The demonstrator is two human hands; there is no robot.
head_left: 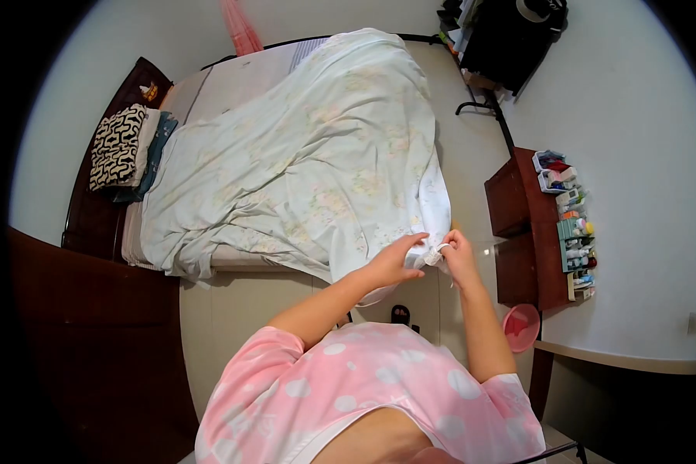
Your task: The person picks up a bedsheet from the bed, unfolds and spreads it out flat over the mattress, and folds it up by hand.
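A pale floral duvet cover (348,155) lies spread and wrinkled over the bed, its near right corner lifted toward me. My left hand (396,261) is curved around the bunched fabric near this corner, thumb and fingers on either side of it. At the corner's tip, my right hand (460,261) pinches the gathered cloth, where a thin white strip shows by the fingertips. The cover's white underside (435,201) is turned up along the right edge. Part of the held corner is hidden by my fingers.
Folded bedding and a patterned pillow (117,147) rest by the dark headboard (81,185). On the right stands a brown cabinet (518,271) topped with bottles and small baskets (576,251). A pink bin (520,329) and a black slipper (400,315) are on the floor.
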